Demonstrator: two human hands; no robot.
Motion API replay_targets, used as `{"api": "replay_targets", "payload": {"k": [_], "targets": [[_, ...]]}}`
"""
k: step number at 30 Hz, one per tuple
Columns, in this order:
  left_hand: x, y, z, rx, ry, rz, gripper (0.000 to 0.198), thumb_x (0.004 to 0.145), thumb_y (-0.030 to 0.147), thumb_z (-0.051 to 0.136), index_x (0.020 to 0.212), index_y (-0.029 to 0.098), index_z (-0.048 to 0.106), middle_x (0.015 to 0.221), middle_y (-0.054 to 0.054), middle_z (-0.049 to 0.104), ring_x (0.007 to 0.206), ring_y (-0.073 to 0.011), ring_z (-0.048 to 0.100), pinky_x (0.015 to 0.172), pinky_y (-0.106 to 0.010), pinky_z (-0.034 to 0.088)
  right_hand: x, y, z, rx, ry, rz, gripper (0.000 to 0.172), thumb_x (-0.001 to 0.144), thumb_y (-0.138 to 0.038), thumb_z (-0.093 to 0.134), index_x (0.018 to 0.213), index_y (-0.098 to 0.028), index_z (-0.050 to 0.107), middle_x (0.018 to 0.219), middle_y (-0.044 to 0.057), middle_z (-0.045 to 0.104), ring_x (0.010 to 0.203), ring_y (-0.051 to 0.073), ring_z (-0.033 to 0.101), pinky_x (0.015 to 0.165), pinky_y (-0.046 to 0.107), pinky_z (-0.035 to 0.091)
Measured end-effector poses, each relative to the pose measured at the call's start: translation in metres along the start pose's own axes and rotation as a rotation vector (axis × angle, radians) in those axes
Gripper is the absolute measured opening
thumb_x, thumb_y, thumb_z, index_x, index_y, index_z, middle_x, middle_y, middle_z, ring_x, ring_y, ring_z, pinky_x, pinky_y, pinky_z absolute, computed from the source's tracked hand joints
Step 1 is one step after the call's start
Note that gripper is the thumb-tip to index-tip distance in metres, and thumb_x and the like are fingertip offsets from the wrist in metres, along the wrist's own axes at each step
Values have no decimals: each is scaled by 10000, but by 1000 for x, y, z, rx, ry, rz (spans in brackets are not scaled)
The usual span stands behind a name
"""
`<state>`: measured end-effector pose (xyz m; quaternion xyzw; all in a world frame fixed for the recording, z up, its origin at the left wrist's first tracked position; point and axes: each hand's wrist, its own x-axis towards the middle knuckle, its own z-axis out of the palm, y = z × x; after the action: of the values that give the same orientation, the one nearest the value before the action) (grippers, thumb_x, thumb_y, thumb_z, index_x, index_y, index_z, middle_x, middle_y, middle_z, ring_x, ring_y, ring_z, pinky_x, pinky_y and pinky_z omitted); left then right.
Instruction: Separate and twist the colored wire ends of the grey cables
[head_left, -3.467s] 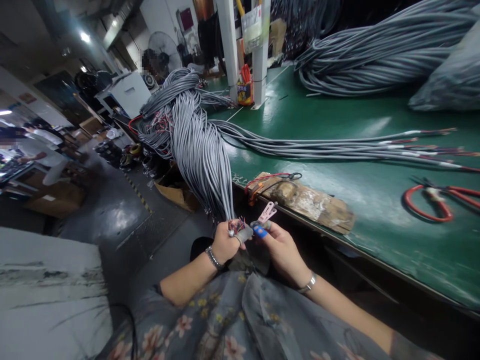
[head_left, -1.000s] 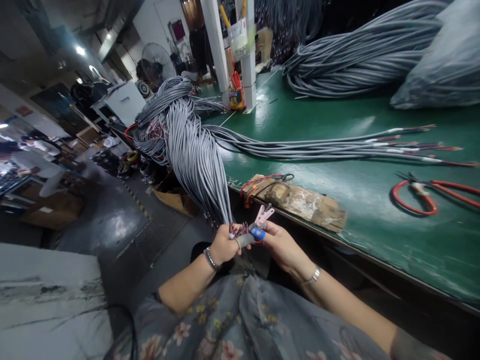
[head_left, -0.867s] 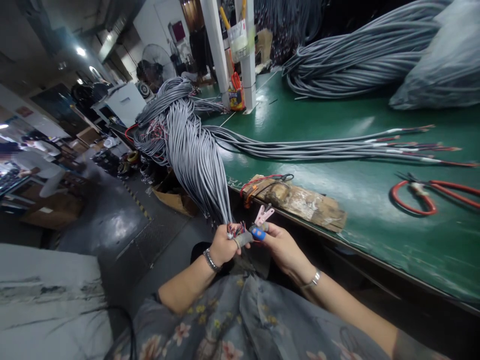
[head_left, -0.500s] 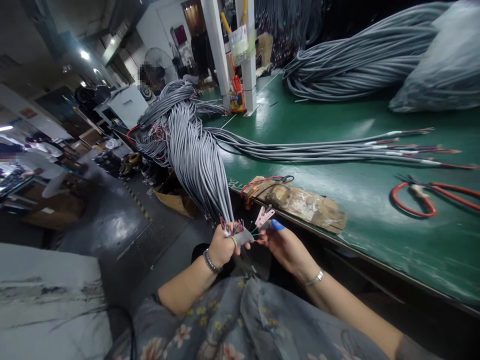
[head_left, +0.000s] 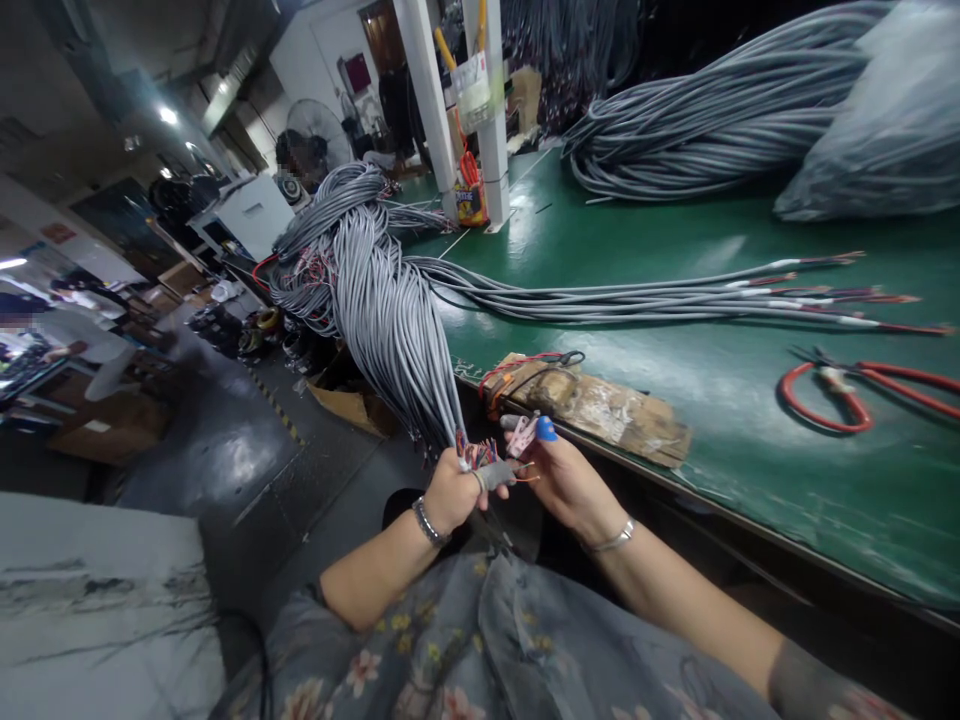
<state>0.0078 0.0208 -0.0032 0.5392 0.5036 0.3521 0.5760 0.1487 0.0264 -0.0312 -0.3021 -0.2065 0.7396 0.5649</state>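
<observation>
My left hand is closed round the lower end of a thick bundle of grey cables that hangs off the table edge; coloured inner wires stick out above its taped thumb. My right hand is closed just to the right of it, pinching thin coloured wires and holding a small pink tool; one fingertip wears a blue cap. The two hands almost touch, in front of the edge of the green table.
A worn wooden block with a red wire lies on the table edge. Red-handled cutters lie at the right. Stripped grey cables stretch across the table, with big cable coils behind. White posts stand at the back; people sit far left.
My right hand has drawn thin wires a little out to the right of the bundle end and lifted slightly; the blue-capped finger now sits higher. My left hand keeps its grip.
</observation>
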Motion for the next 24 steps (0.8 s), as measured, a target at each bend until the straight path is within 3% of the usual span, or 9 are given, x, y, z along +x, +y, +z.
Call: {"api": "replay_targets", "payload": {"k": [6,10,14,21,24], "targets": [[0,-2,-1,42,-49,3,395,668,501,719,557,136,618,472,-4,592,314,-44,376,341,-193,263,3,4,0,27,38,-27,440,578,-616,811,769,-227,736,672,15,689,643,178,594,580,300,490],[-2,-2,-3,47,-53,-1,360,678,471,716,593,131,633,480,-2,598,315,-44,376,341,-189,256,3,4,-4,27,59,-22,462,572,-648,795,800,-251,739,768,21,720,685,179,615,579,287,494],[-7,1,-7,62,-56,6,348,674,462,720,613,124,662,492,-10,610,331,-45,389,354,-188,274,1,0,-8,-5,13,0,463,647,-693,714,805,-258,730,775,30,710,697,183,621,592,296,496],[-10,4,-11,29,-67,12,346,651,472,723,641,128,695,502,-12,622,334,-45,394,360,-186,289,-2,0,-4,-68,29,-64,412,608,-591,803,778,-225,721,666,2,626,588,142,521,546,269,451],[-6,3,-10,0,-42,-14,358,638,484,725,626,129,680,497,-15,623,327,-43,385,348,-187,270,-3,1,-3,-132,33,-113,433,648,-631,753,716,-209,690,626,-2,584,566,140,487,542,280,429]]}}
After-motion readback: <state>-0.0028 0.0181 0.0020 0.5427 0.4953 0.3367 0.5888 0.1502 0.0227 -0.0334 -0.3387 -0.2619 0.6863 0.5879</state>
